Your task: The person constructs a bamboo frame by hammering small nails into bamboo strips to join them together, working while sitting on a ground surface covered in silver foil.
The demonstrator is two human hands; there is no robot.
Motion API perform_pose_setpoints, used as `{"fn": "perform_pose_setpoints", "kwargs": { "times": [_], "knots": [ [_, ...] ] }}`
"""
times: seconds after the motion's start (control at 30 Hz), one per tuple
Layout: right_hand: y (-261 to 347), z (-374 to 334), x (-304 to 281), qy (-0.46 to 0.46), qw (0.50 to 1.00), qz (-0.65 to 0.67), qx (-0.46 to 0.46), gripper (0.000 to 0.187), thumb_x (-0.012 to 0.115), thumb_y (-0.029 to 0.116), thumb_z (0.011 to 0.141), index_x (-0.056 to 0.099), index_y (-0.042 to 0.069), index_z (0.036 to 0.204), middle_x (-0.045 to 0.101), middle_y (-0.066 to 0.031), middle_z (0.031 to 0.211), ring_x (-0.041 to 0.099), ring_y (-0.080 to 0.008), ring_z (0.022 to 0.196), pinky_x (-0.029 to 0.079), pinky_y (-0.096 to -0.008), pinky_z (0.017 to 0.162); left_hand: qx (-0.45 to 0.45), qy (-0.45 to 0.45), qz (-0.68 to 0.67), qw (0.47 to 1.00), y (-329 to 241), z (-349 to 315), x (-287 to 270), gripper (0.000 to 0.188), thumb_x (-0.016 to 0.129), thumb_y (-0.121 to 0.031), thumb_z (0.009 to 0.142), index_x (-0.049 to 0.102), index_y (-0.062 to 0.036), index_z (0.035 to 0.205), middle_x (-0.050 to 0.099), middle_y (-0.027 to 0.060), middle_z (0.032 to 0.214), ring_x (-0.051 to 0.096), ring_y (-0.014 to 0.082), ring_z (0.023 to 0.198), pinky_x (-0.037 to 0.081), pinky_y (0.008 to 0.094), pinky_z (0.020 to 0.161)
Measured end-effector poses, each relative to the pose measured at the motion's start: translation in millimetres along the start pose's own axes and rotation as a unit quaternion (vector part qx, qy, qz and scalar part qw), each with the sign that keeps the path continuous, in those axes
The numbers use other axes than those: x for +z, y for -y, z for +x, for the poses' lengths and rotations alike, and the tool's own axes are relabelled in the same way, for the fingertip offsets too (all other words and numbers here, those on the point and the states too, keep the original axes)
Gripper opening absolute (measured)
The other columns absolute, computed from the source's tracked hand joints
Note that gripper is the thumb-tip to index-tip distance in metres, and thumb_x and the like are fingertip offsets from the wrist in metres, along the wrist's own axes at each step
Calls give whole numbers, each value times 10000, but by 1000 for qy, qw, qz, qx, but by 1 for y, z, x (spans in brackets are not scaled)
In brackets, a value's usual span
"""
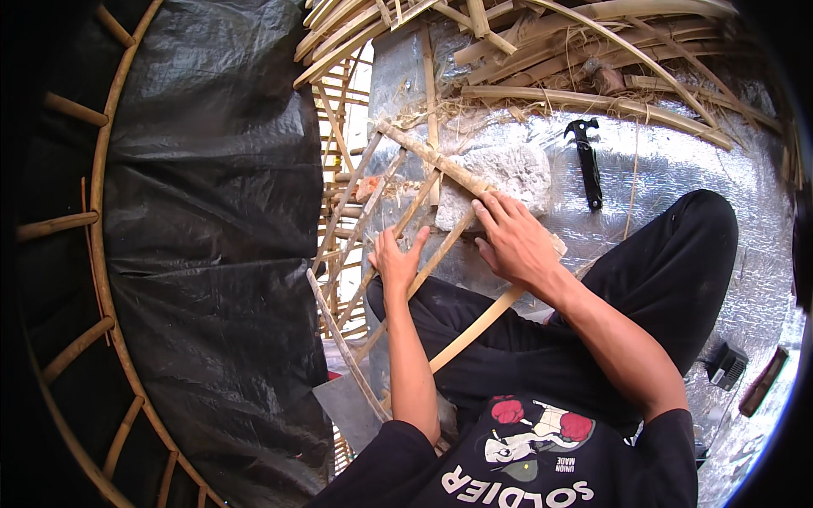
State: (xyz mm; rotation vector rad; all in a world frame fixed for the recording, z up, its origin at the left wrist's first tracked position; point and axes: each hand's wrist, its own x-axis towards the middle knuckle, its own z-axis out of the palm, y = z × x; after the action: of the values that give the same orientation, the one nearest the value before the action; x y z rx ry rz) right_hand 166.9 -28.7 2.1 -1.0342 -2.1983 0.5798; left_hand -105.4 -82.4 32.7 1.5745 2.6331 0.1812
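A bamboo frame (432,155), made of a thick crossbar with several long slats fixed to it, lies slanting in front of me over my lap. Its crossbar rests against a rough whitish stone block (521,173). My left hand (396,261) straddles one slat, thumb on one side and fingers on the other. On the crossbar's near right end lie the curled fingers of my right hand (518,237), whose palm hides part of the bar. A paler bamboo strip (476,328) runs from under my right wrist across my legs.
A black hammer-headed multi-tool (586,165) lies right of the stone on silvery foil sheeting (652,161). Split bamboo strips (593,100) are heaped at the far side. Black plastic sheeting (212,169) hangs at left. A small black box (727,366) sits at lower right.
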Motion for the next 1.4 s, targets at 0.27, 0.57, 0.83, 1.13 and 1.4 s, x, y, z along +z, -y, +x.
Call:
{"fn": "perform_pose_setpoints", "kwargs": {
  "times": [0.27,0.57,0.83,1.13,1.4],
  "knots": [
    [-1,-1,1,66,997,-37,-16,777,571,548,960,500,-35,1469,404,-177,1611,321,-287,1529,235,-437,1259,-17,17,-8,1000,0,2,-1,828,711,-706,829,602,-12,1267,625,165,1261,513,332,1295,249,530,1127],
    [-2,-1,0,74,996,-40,-14,717,657,407,919,509,-44,1456,402,-178,1613,322,-279,1530,245,-433,1258,-18,20,6,1000,2,3,2,841,709,-708,829,593,-12,1287,623,170,1287,518,336,1296,261,528,1129],
    [-1,-1,-1,63,998,-21,-12,684,688,326,889,523,-46,1439,416,-180,1602,337,-283,1521,259,-436,1251,-9,13,10,1000,1,3,1,818,711,-705,831,601,-19,1264,631,159,1257,529,333,1275,275,525,1114],
    [-1,-1,0,67,998,-16,-6,669,690,272,870,526,-46,1435,413,-180,1604,335,-281,1523,259,-436,1252,-2,-1,4,1000,-2,1,0,800,712,-706,831,606,-21,1231,630,159,1226,531,336,1257,273,521,1116],
    [0,2,-2,75,997,-19,-4,717,716,271,847,499,-30,1461,402,-167,1611,312,-279,1535,247,-430,1260,-5,-4,-4,1000,-1,2,-1,800,710,-713,828,608,-19,1215,627,164,1213,529,340,1259,271,529,1117]
  ]
}}
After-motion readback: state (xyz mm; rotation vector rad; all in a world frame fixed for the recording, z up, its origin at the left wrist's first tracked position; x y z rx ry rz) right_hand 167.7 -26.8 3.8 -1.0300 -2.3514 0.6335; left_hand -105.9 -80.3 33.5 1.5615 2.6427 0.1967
